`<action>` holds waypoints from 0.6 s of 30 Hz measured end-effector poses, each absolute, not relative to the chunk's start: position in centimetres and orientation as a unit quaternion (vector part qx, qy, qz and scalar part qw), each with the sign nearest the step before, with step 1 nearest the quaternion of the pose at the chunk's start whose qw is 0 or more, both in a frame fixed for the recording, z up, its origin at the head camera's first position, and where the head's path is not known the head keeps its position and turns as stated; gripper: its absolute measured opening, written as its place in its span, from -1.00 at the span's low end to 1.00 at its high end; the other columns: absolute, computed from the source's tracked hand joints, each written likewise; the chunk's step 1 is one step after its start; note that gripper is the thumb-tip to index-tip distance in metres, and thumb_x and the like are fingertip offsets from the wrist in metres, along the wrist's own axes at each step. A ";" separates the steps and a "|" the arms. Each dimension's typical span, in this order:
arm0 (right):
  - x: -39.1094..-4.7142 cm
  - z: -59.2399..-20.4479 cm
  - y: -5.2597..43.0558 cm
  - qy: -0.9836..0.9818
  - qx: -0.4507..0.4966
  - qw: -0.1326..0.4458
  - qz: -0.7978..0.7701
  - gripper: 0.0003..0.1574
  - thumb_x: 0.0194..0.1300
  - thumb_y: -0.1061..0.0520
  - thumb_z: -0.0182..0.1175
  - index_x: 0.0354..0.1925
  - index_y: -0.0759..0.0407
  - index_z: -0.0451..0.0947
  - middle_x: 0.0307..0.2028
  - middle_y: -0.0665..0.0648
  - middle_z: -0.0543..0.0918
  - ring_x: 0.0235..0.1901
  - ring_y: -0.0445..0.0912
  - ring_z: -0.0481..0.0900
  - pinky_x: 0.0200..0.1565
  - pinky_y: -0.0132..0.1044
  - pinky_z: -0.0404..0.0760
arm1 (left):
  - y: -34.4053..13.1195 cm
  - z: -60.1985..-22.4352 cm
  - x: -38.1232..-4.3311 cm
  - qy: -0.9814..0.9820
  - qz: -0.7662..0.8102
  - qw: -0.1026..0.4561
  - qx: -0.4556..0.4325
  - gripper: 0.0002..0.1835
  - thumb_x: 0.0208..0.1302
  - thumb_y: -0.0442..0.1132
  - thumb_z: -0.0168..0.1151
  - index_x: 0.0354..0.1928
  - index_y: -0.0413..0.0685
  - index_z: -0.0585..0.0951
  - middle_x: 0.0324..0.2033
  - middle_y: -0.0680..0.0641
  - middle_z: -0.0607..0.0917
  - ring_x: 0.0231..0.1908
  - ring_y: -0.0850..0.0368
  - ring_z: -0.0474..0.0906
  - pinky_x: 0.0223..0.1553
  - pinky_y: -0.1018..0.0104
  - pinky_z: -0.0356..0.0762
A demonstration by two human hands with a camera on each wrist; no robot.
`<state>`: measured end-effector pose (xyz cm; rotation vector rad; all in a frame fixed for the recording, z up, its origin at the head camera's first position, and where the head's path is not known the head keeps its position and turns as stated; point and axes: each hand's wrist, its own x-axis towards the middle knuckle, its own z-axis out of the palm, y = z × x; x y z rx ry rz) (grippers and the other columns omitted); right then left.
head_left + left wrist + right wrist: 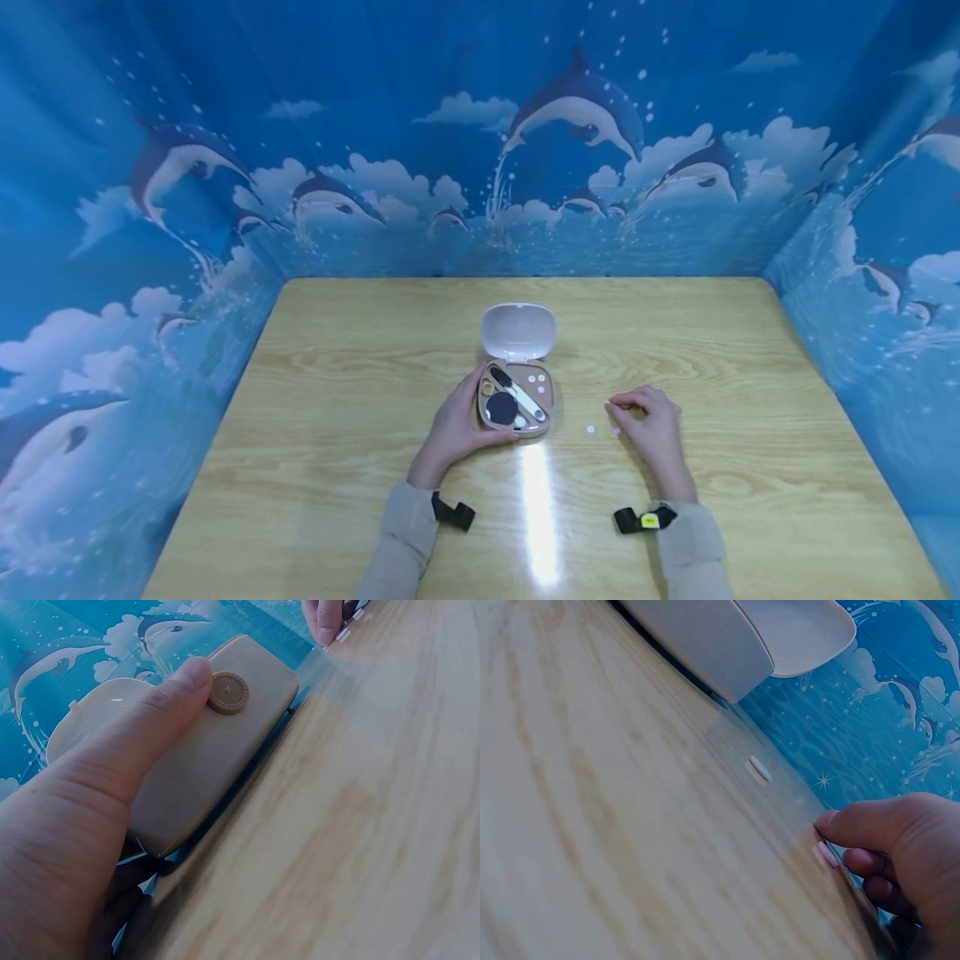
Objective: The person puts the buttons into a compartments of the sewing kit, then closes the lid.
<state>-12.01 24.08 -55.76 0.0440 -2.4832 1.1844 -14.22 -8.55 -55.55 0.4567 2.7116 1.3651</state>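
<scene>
My left hand (pixel 454 425) grips the left side of a small beige sewing box (pixel 552 404), its thumb along the front beside a round ridged knob (pixel 229 693). The box's lid (pixel 518 332) stands open at the back. Inside lie a slim white tool (pixel 527 400) with a black end, a dark disc (pixel 501 408) and several small pale buttons (pixel 532 378) in the right compartment. To the right, my right hand (pixel 651 421) brings thumb and index finger together, a tiny pale button edge showing at the tips. Just below it lies a pinkish button (pixel 827 854) on the table.
Another white button (pixel 590 429) lies on the wooden table (pixel 360 350) between the box and my right hand. A blue dolphin-print curtain (pixel 420 242) surrounds the table at the back and sides. Black camera straps (pixel 453 511) sit on both wrists.
</scene>
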 end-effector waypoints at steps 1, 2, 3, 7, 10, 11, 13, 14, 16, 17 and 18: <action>-12.0 -55.8 24.1 -0.886 0.015 0.192 0.422 -0.83 -0.03 0.34 0.53 -0.43 0.18 0.74 -0.45 0.06 0.67 -0.38 -0.06 0.50 -0.21 -0.31 0.31 | -8.5 -55.5 -14.2 0.882 0.446 0.035 0.149 0.42 -0.33 0.42 0.55 0.58 0.13 0.01 0.51 0.04 0.16 0.45 0.00 0.14 0.42 -0.06 0.15; -12.0 -55.7 24.0 -0.887 0.013 0.189 0.421 -0.83 -0.03 0.33 0.53 -0.42 0.18 0.74 -0.44 0.06 0.67 -0.37 -0.06 0.49 -0.22 -0.32 0.31 | -8.6 -55.5 -14.2 0.882 0.446 0.035 0.149 0.42 -0.33 0.42 0.55 0.58 0.12 0.02 0.51 0.03 0.17 0.45 0.00 0.14 0.41 -0.06 0.15; -12.0 -55.7 24.0 -0.887 0.012 0.186 0.421 -0.84 -0.02 0.33 0.53 -0.42 0.18 0.74 -0.44 0.06 0.67 -0.37 -0.07 0.49 -0.22 -0.32 0.31 | -8.6 -55.6 -14.2 0.882 0.446 0.035 0.150 0.42 -0.33 0.43 0.54 0.58 0.11 0.02 0.51 0.03 0.17 0.45 0.00 0.14 0.41 -0.07 0.15; -12.0 -55.6 24.0 -0.888 0.010 0.180 0.424 -0.84 -0.01 0.33 0.52 -0.41 0.18 0.74 -0.44 0.07 0.67 -0.36 -0.07 0.48 -0.16 -0.27 0.30 | -8.6 -55.6 -14.3 0.885 0.440 0.036 0.149 0.43 -0.33 0.44 0.53 0.58 0.10 0.01 0.51 0.02 0.15 0.45 -0.01 0.13 0.41 -0.06 0.16; -12.1 -55.5 24.0 -0.889 0.007 0.174 0.424 -0.84 -0.01 0.32 0.52 -0.41 0.18 0.73 -0.43 0.07 0.67 -0.35 -0.07 0.48 -0.08 -0.19 0.28 | -8.6 -55.7 -14.4 0.886 0.437 0.037 0.147 0.43 -0.33 0.46 0.52 0.58 0.11 0.01 0.51 0.02 0.15 0.46 -0.01 0.12 0.41 -0.06 0.16; -12.1 -55.5 24.0 -0.890 0.004 0.171 0.423 -0.84 0.00 0.30 0.52 -0.40 0.18 0.73 -0.43 0.06 0.67 -0.34 -0.08 0.48 -0.05 -0.16 0.27 | -8.6 -55.7 -14.4 0.886 0.437 0.037 0.147 0.43 -0.33 0.46 0.52 0.58 0.11 0.01 0.51 0.02 0.15 0.46 0.00 0.12 0.41 -0.06 0.16; -12.1 -55.5 24.0 -0.892 0.000 0.168 0.420 -0.85 0.01 0.28 0.52 -0.39 0.16 0.73 -0.42 0.05 0.67 -0.33 -0.10 0.47 -0.01 -0.11 0.25 | -8.6 -55.7 -14.4 0.886 0.438 0.038 0.146 0.43 -0.33 0.46 0.52 0.58 0.12 0.01 0.51 0.03 0.15 0.46 0.01 0.12 0.41 -0.05 0.16; -12.1 -55.5 24.0 -0.892 -0.001 0.166 0.420 -0.85 0.01 0.28 0.52 -0.39 0.16 0.73 -0.42 0.05 0.67 -0.32 -0.11 0.47 0.01 -0.10 0.25 | -8.6 -55.7 -14.5 0.886 0.438 0.039 0.145 0.43 -0.33 0.47 0.52 0.58 0.12 0.02 0.51 0.03 0.15 0.45 0.01 0.12 0.41 -0.04 0.16; -12.1 -55.5 24.0 -0.892 -0.003 0.166 0.420 -0.85 0.02 0.27 0.52 -0.39 0.16 0.73 -0.42 0.05 0.67 -0.32 -0.13 0.47 0.02 -0.08 0.25 | -8.7 -55.7 -14.5 0.886 0.438 0.038 0.146 0.42 -0.33 0.47 0.51 0.58 0.11 0.02 0.51 0.02 0.16 0.45 0.02 0.12 0.41 -0.04 0.16; -12.1 -55.5 24.0 -0.892 -0.003 0.166 0.420 -0.85 0.02 0.27 0.52 -0.39 0.16 0.73 -0.42 0.04 0.67 -0.32 -0.14 0.46 0.01 -0.09 0.26 | -8.6 -55.7 -14.5 0.886 0.438 0.038 0.147 0.42 -0.33 0.47 0.51 0.58 0.11 0.02 0.51 0.02 0.17 0.45 0.02 0.12 0.42 -0.04 0.16; -12.1 -55.5 24.0 -0.892 -0.002 0.167 0.420 -0.85 0.02 0.27 0.52 -0.39 0.16 0.73 -0.43 0.04 0.67 -0.32 -0.14 0.46 0.01 -0.09 0.27 | -8.6 -55.7 -14.5 0.887 0.437 0.038 0.147 0.42 -0.33 0.48 0.51 0.58 0.10 0.03 0.51 0.02 0.17 0.45 0.02 0.12 0.42 -0.03 0.15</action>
